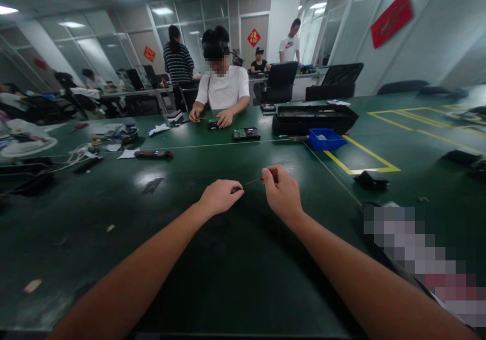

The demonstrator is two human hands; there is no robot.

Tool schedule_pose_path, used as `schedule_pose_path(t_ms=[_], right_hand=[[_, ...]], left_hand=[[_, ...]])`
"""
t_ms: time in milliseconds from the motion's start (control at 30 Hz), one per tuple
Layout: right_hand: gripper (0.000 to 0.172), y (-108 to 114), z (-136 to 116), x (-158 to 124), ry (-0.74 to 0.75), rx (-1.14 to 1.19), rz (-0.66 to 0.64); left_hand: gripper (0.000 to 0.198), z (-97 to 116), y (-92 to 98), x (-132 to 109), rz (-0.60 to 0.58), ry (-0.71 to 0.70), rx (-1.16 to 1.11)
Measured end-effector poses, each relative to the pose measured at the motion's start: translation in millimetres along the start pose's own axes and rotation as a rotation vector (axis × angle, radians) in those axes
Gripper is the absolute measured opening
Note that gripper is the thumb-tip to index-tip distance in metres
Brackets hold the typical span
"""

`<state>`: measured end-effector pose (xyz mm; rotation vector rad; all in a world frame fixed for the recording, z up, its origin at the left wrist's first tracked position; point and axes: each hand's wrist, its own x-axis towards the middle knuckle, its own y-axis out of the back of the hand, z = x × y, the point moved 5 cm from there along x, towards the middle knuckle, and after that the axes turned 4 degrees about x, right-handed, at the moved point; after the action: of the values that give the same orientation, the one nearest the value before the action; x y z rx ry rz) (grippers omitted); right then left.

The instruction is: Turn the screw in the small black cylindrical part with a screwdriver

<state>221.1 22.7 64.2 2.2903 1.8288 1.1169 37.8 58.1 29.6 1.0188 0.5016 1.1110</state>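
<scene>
My left hand (220, 196) rests on the dark green table (228, 269) with its fingers curled into a pinch on something small that I cannot make out. My right hand (281, 192) is just to its right, fingers closed on a small screwdriver (255, 180) with a red handle. The thin shaft points left toward my left fingertips. The two hands sit close together near the middle of the table.
A person in a white shirt (223, 89) sits across, hands near a green circuit board (213, 123) and a hard drive (246, 134). A blue bin (325, 139), black tray (313, 118), dark cylindrical tool (153, 153), cables (76, 155) and yellow floor-style tape lines (364, 152) lie beyond.
</scene>
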Motion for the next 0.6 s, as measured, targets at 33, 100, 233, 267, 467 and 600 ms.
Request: schedule_pose_path(t_ms=[33, 100, 233, 267, 467, 600], right_hand=[[0.027, -0.1, -0.1, -0.1, -0.003, 0.009, -0.006], [0.027, -0.4, 0.2, -0.4, -0.007, 0.027, -0.013], [0.028, -0.8, 2.1, -0.6, -0.011, 0.036, -0.019], [0.028, -0.7, 2.6, -0.6, -0.013, 0.032, -0.017], [0.028, -2.2, 4.5, 0.2, -0.009, 0.023, -0.015], [0.027, -3.2, 8.0, 0.9, -0.011, 0.008, 0.009]], left_hand=[[0.021, -6.2, 5.9, -0.1, -0.004, 0.04, -0.15], [0.025, -21.2, 18.8, -3.1, -0.005, 0.151, -0.561], [0.023, -51.9, 47.9, -20.6, 0.039, 0.301, -1.419], [0.023, -60.6, 56.0, -26.6, 0.067, 0.315, -1.543], [0.01, -125.6, 101.2, -69.5, 0.35, 0.383, -1.655], [0.005, -165.4, 130.3, -103.4, 0.523, 0.416, -1.538]])
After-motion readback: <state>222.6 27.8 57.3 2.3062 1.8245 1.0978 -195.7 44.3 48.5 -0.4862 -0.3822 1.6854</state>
